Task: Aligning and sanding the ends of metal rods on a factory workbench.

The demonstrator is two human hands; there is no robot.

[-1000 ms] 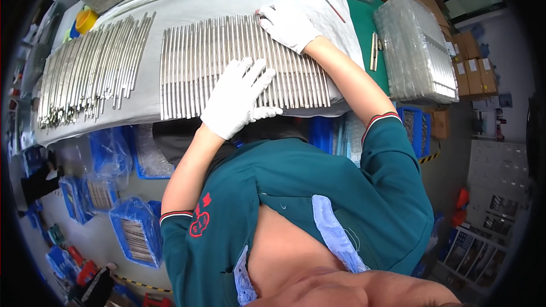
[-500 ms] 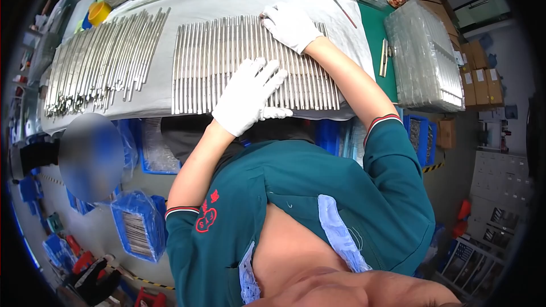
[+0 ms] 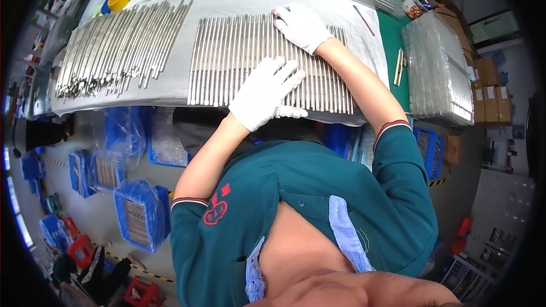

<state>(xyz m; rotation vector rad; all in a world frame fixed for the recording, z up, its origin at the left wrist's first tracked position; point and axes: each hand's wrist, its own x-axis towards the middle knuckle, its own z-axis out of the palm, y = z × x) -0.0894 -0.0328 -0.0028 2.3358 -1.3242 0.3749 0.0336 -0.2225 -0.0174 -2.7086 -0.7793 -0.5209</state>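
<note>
We note both hands gloved in white, laid on a row of metal rods (image 3: 244,57) set side by side on a grey cloth (image 3: 227,3) over the bench. Left hand (image 3: 264,94) rests flat on the near ends of the rods, approx. mid-row, fingers spread wide, thumb out to the right along the near edge of the cloth; nothing pinched. Right hand (image 3: 301,25) sits palm down at the far ends of the rods, toward the right part of the row, fingers together and slightly curled; whether it grips a rod we cannot tell. A second, looser batch of rods (image 3: 114,45) lies to the left on the same cloth, apart from the row. Clear-wrapped bundles (image 3: 438,68) stand at the bench's right side. Blue bins (image 3: 139,222) with bagged parts sit on the floor, lower left.
</note>
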